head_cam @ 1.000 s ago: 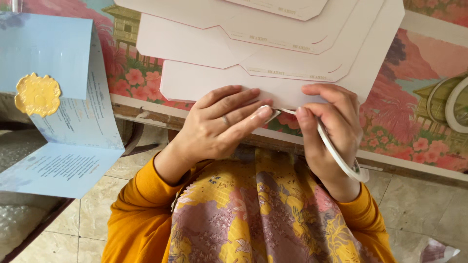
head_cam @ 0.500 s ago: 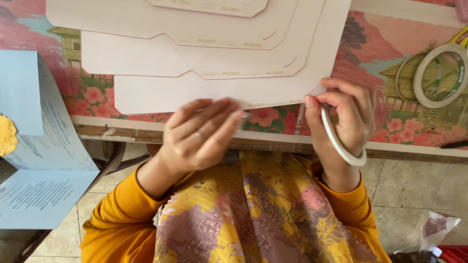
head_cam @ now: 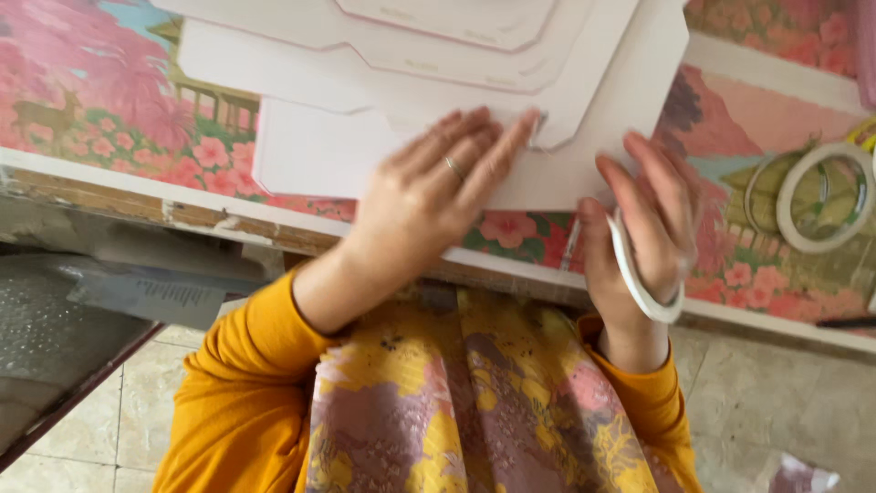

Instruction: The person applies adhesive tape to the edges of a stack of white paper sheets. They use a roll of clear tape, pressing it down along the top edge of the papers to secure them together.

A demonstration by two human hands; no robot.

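A stack of flat white card cut-outs (head_cam: 301, 155) lies on a table covered with a pink flowered cloth (head_cam: 100, 100). My left hand (head_cam: 438, 192), with a ring on one finger, rests flat on the near edge of the lowest card, fingers pressed together and pointing toward its right corner. My right hand (head_cam: 643, 224) sits just right of it, fingers touching the card's right edge. A white tape roll (head_cam: 643, 278) hangs around that hand, gripped by the thumb and palm.
Two more tape rolls (head_cam: 821, 196) lie on the cloth at the right. The table's front edge (head_cam: 182, 196) runs across the view above my lap. A grey surface with a printed sheet (head_cam: 146, 292) sits at lower left, above a tiled floor (head_cam: 803, 402).
The view has swung right, so the blue folded card at the left has left the frame. My left hand has slid up and right along the card edge; my right hand stays beside it.
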